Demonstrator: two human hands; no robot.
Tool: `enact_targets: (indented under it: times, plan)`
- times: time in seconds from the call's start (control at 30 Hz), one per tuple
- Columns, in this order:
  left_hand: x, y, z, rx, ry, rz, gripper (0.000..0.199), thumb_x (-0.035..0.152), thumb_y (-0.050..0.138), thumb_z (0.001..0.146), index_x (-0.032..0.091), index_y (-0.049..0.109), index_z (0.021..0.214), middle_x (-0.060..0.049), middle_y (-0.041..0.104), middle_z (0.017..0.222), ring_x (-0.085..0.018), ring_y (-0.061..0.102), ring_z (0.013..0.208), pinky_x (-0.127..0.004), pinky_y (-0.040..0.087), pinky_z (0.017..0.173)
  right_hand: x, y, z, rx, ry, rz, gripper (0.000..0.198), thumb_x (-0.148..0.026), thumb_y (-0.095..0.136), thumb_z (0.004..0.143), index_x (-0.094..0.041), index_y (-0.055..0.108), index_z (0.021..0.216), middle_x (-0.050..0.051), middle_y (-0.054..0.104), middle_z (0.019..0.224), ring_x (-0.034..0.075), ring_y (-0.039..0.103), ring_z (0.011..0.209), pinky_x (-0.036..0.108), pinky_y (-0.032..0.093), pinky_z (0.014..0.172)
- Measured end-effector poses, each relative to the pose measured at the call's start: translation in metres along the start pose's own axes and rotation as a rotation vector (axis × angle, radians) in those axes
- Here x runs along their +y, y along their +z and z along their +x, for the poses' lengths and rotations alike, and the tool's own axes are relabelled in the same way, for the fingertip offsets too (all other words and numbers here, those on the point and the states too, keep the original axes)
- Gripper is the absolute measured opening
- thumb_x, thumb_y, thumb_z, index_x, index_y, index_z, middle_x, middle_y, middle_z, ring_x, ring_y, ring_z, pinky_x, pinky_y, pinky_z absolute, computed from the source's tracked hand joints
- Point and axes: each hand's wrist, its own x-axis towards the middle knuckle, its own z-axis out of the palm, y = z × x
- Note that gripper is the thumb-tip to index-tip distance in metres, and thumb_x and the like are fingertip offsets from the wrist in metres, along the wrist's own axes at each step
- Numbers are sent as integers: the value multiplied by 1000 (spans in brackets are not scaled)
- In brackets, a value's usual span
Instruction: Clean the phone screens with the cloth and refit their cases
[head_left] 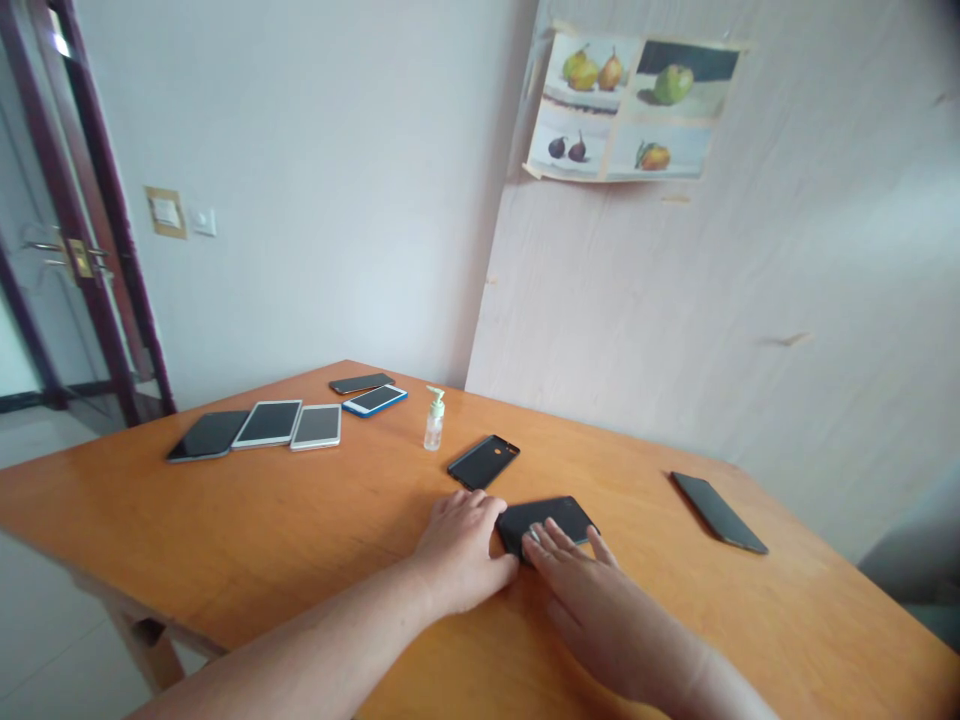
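A dark phone (551, 515) lies on the wooden table (315, 560), close in front of me. My left hand (465, 555) holds its left end, with the thumb at the near corner and the other fingers curled at the far one. Across the phone's near part lies my right hand (574, 575), its fingers stretched out and pressed on the surface. Something small and pale shows at the right fingertips; I cannot make out what it is. Just beyond the phone rests an empty black phone case (484, 462), its inside facing up.
A small clear pump bottle (433, 425) stands behind the case. Farther left are a black tablet (210, 436), two white-framed devices (268, 424), a blue-edged phone (375, 400) and a dark phone (361, 383). Another dark phone (718, 512) lies at right, near the wall.
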Motion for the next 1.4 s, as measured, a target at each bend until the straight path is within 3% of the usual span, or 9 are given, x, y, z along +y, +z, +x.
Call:
enact_targets:
  times: [0.2,0.4,0.63,0.87,0.93,1.1,1.3,1.4]
  plan:
    - [0,0,0,-14,4,-10,40,39,60,76,25,57,114,-6,61,113,-28,51,111,-40,39,94,41,9,3,69,285,-164,54,-14,34,85,-7,52,135,23,51,140,36,36,138,69,19,108]
    - [1,-1,0,-4,9,-11,42,40,63,74,25,57,113,-6,62,111,-29,52,109,-41,39,94,25,5,-2,79,62,-50,53,-16,33,86,-14,52,136,16,51,142,29,36,139,60,22,112]
    - [-2,1,0,-6,11,15,43,40,61,75,25,56,116,-6,61,114,-29,52,111,-41,39,95,39,5,2,82,217,-73,52,-16,33,86,-10,55,132,19,54,138,34,39,137,64,21,110]
    - [0,1,-1,-11,0,-11,49,37,62,73,23,54,118,-7,62,115,-29,52,111,-42,41,94,6,1,0,34,-118,103,61,-15,34,86,-25,42,146,3,36,153,23,26,144,52,19,117]
    - [0,0,-1,-8,-6,-14,49,36,62,72,23,53,119,-7,62,115,-30,53,110,-42,41,95,11,3,1,27,-91,113,63,-16,35,85,-28,40,146,1,35,154,24,25,144,55,17,117]
    - [1,0,0,-11,-12,-11,49,32,63,70,24,53,118,-7,62,115,-30,53,110,-42,41,96,29,7,6,87,156,27,60,-14,35,84,-21,49,141,7,42,150,31,27,143,62,14,114]
    - [2,-2,-1,-35,-10,2,50,41,62,75,24,52,121,-8,61,118,-30,52,113,-42,41,96,11,7,7,28,-73,155,64,-15,35,85,-30,39,147,1,33,155,24,21,146,57,12,117]
    - [3,-2,-1,-34,-15,4,50,40,63,75,25,52,121,-7,62,118,-30,52,113,-42,41,96,25,12,11,44,27,123,61,-18,34,87,-29,39,147,2,34,154,27,21,146,61,11,115]
